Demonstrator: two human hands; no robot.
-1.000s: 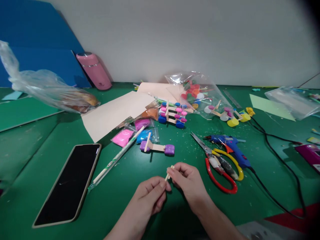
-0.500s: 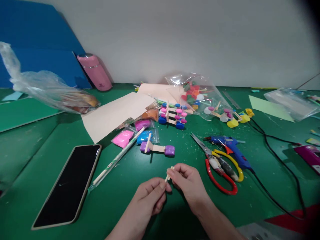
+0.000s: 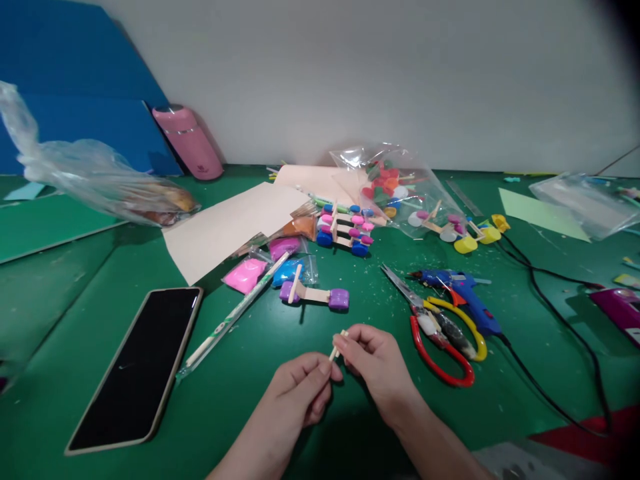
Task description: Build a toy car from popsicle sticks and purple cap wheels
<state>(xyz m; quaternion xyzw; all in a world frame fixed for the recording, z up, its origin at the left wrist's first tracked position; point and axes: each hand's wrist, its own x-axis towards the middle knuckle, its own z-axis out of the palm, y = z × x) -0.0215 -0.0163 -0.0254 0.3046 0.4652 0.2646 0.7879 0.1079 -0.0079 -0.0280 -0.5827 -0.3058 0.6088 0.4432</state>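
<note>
Short pale wooden sticks [image 3: 334, 353] are pinched between my two hands near the table's front. My left hand [image 3: 306, 387] grips their lower end between thumb and fingers. At the upper end, my right hand [image 3: 373, 360] pinches them, fingertips close together; its fingers partly hide how many there are. Just beyond my hands stands a small piece made of a wooden stick with purple blocks [image 3: 339, 299] at both ends and another stick across it. Right of my right hand lie scissors [image 3: 443, 343] with one red and one yellow handle, beside a blue glue gun [image 3: 463, 293].
A phone [image 3: 135, 370] and wrapped chopsticks [image 3: 235, 317] lie left. Behind are clay packets [image 3: 245, 275], a stack of similar stick pieces [image 3: 345, 230], a clear bag of bottle caps [image 3: 387, 180] and a pink flask [image 3: 189, 143]. The glue gun's black cord [image 3: 565, 333] loops at right.
Both hands hold the sticks in nearly the same place. Only a very slight shift of the whole view shows.
</note>
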